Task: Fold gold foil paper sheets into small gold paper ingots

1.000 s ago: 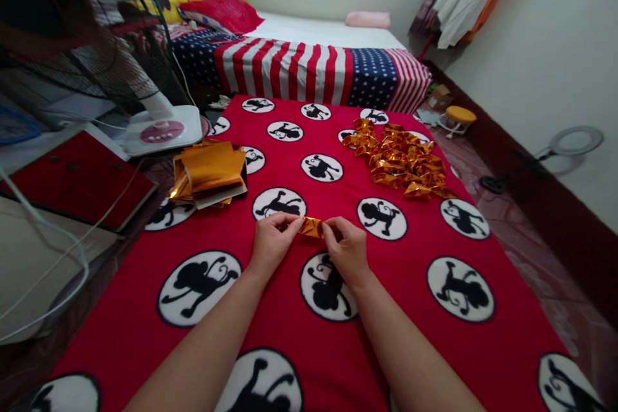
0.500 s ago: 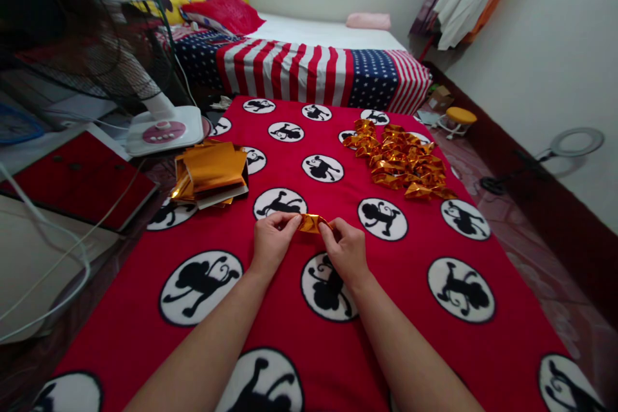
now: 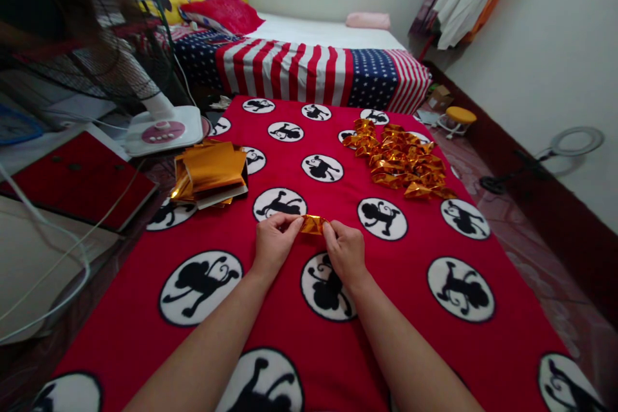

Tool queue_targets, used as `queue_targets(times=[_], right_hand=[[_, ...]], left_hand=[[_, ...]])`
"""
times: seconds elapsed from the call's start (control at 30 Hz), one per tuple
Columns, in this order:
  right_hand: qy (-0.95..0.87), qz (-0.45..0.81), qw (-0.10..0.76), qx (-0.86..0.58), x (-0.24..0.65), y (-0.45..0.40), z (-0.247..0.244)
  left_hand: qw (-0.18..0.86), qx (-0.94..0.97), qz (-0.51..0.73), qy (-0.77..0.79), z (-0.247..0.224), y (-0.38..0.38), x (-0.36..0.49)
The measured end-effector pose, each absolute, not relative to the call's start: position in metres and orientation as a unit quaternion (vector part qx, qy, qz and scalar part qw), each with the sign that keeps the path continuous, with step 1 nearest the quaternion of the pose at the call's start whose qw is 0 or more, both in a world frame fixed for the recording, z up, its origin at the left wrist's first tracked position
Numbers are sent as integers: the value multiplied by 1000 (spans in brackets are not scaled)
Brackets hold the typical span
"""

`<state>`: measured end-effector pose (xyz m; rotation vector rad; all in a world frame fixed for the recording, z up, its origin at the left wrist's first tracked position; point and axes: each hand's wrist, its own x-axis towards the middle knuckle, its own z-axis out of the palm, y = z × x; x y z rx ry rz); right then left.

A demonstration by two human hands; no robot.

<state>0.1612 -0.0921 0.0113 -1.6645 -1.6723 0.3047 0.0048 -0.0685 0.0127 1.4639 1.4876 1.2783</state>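
A folded piece of shiny gold foil paper (image 3: 313, 225) is stretched between my two hands, just above the red cloth with monkey prints (image 3: 386, 309). My left hand (image 3: 276, 238) pinches its left end between thumb and fingers. At the other end, my right hand (image 3: 344, 246) grips the foil with the thumb on the near side. The ends of the piece are hidden by my fingertips. To the left lies a stack of flat gold foil sheets (image 3: 215, 166). On the right, a heap of folded gold foil pieces (image 3: 403, 158) rests on the cloth.
An electric fan (image 3: 164, 129) stands at the left, its blades blurred, beside a red panel (image 3: 82, 170) and white cables. Beyond the table is a bed with a striped cover (image 3: 290, 67). A yellow stool (image 3: 461, 116) and a ring-shaped stand (image 3: 577, 141) are along the right wall.
The gold foil piece between my hands has turned slightly and now looks flatter and more level. My right fingers have shifted a little on its end.
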Motion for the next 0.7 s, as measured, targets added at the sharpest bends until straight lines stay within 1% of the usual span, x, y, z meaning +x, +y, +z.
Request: queue_targets(times=[0.2,0.7], right_hand=[[-640,132,382,-654,160,-93,12],[-605,211,421,-642,161,-95,10]], left_hand=[[334,573,486,569,10,-70,5],[347,565,477,576,11,-70,5]])
